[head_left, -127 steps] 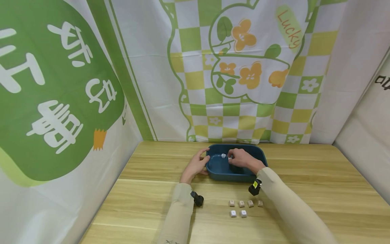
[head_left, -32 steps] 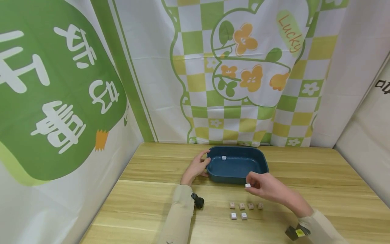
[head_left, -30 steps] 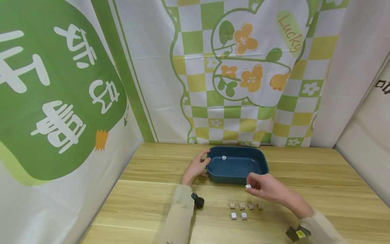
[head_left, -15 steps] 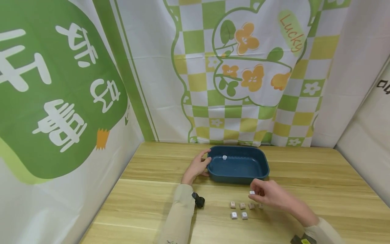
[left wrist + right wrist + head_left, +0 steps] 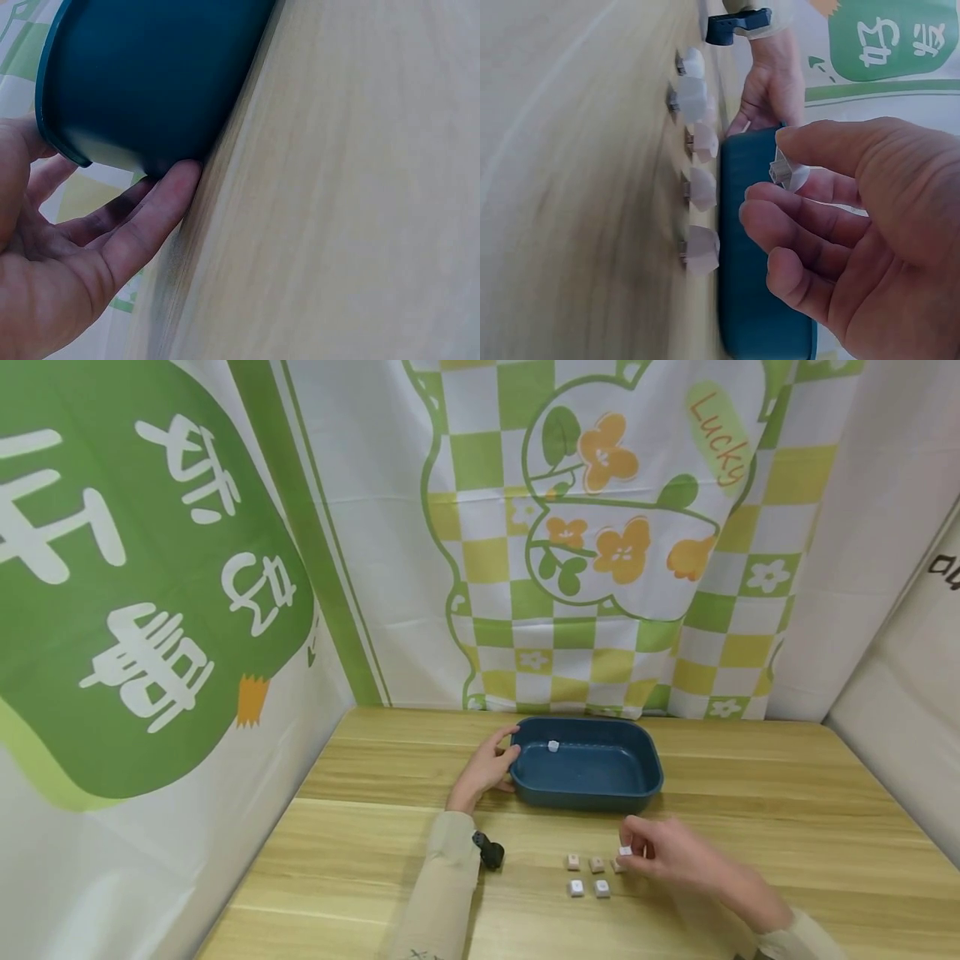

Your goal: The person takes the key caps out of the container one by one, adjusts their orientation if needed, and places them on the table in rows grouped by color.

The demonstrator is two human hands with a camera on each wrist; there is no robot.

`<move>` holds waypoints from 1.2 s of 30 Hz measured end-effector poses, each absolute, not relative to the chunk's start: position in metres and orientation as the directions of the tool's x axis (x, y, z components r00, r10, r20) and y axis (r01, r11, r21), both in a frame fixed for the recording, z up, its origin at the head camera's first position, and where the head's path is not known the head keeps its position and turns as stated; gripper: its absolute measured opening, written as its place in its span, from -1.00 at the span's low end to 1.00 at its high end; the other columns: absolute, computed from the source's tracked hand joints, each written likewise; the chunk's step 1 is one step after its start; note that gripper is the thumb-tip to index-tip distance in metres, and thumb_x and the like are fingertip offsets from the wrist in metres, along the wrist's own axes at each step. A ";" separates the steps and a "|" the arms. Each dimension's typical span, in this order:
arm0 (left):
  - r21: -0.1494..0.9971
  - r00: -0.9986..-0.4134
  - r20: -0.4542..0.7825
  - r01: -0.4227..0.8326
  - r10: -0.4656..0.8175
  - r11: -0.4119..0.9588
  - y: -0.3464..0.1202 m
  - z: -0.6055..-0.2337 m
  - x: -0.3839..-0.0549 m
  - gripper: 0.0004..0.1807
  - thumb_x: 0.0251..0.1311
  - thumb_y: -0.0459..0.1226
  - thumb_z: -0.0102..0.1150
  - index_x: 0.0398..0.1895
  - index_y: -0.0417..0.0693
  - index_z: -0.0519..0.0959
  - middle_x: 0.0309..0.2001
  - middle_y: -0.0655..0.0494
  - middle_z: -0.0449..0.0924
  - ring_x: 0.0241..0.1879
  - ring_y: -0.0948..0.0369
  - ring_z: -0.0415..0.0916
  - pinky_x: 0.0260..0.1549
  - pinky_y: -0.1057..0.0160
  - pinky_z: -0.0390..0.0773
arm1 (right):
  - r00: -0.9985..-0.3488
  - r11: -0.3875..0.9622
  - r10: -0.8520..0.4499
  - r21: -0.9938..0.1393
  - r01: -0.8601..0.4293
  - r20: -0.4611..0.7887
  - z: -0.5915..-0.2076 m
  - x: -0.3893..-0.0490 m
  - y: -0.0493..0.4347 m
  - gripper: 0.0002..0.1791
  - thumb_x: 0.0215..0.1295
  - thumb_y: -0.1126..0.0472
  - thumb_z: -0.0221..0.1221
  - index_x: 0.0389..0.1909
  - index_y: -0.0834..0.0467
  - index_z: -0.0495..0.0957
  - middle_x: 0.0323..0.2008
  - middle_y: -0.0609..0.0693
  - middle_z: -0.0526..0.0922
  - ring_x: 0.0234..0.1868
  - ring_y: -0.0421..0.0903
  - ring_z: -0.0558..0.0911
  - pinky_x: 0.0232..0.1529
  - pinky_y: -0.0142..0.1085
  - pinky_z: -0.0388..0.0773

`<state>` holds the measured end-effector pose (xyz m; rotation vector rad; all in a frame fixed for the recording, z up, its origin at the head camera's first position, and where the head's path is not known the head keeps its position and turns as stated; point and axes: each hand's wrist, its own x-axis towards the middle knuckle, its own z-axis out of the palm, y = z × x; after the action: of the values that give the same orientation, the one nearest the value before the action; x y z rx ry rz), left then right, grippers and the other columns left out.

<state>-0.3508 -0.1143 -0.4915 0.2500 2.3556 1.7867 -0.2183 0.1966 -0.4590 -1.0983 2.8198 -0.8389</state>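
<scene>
In the head view my left hand (image 5: 486, 772) holds the left end of a dark blue plastic tub (image 5: 592, 800). The left wrist view shows the fingers against the tub's outer wall (image 5: 150, 75), low down near the table. My right hand (image 5: 678, 857) pinches a white keycap (image 5: 626, 852) between thumb and index finger; the keycap's stem side (image 5: 782, 171) shows in the right wrist view. It hangs just above a row of beige-pink keycaps (image 5: 597, 865), whose right end my hand hides. Two white keycaps (image 5: 576, 888) sit nearer to me.
One white keycap (image 5: 553, 746) lies inside the tub, near its back left. Wood-grain tabletop (image 5: 360, 860) surrounds everything. A printed curtain (image 5: 495, 635) hangs behind the table's back edge. A black wrist camera (image 5: 489, 852) sits on my left sleeve.
My right hand came out of the tub with a white keycap and moved toward me, down to the right end of the keycap row. My left hand stays at the tub.
</scene>
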 end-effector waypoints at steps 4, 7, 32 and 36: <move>0.963 -0.970 -0.033 0.033 0.240 0.267 -0.114 -0.492 -0.351 -0.51 0.48 -0.09 -0.03 0.44 0.35 0.27 0.22 -0.31 0.41 -0.67 0.02 0.47 -0.44 0.02 0.74 | -0.751 0.606 -0.633 -0.481 -0.633 0.190 -0.461 -0.215 0.198 -0.77 0.21 0.13 0.35 -0.42 -0.09 0.43 -0.57 -0.35 0.44 -0.55 -0.48 0.36 -0.59 -0.54 0.38; 0.964 -0.969 -0.040 0.027 0.245 0.264 -0.114 -0.488 -0.349 -0.49 0.49 -0.11 -0.04 0.46 0.30 0.25 0.23 -0.33 0.40 -0.65 -0.09 0.45 -0.38 -0.07 0.73 | -0.759 0.616 -0.627 -0.484 -0.622 0.177 -0.461 -0.214 0.199 -0.77 0.22 0.12 0.34 -0.41 -0.09 0.43 -0.55 -0.35 0.44 -0.55 -0.48 0.36 -0.58 -0.53 0.38; 0.961 -0.972 -0.032 0.034 0.232 0.275 -0.113 -0.489 -0.350 -0.51 0.49 -0.13 -0.04 0.44 0.32 0.28 0.16 -0.31 0.43 -0.52 -0.14 0.61 -0.46 0.04 0.74 | -0.761 0.618 -0.646 -0.540 -0.571 0.066 -0.484 -0.199 0.196 -0.85 0.26 0.10 0.30 -0.32 -0.06 0.49 -0.59 -0.38 0.36 -0.58 -0.49 0.31 -0.59 -0.55 0.35; 0.963 -0.971 -0.029 0.036 0.237 0.266 -0.113 -0.490 -0.349 -0.50 0.49 -0.14 -0.04 0.45 0.29 0.26 0.17 -0.31 0.42 -0.58 -0.07 0.57 -0.47 0.05 0.74 | -0.759 0.614 -0.648 -0.547 -0.569 0.063 -0.484 -0.199 0.195 -0.86 0.26 0.12 0.30 -0.30 -0.04 0.50 -0.59 -0.38 0.37 -0.57 -0.49 0.32 -0.58 -0.55 0.36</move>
<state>-0.3494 -0.1132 -0.4898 0.2572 2.3611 1.7900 -0.1988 0.1946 -0.4844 -1.0221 2.6933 -0.8376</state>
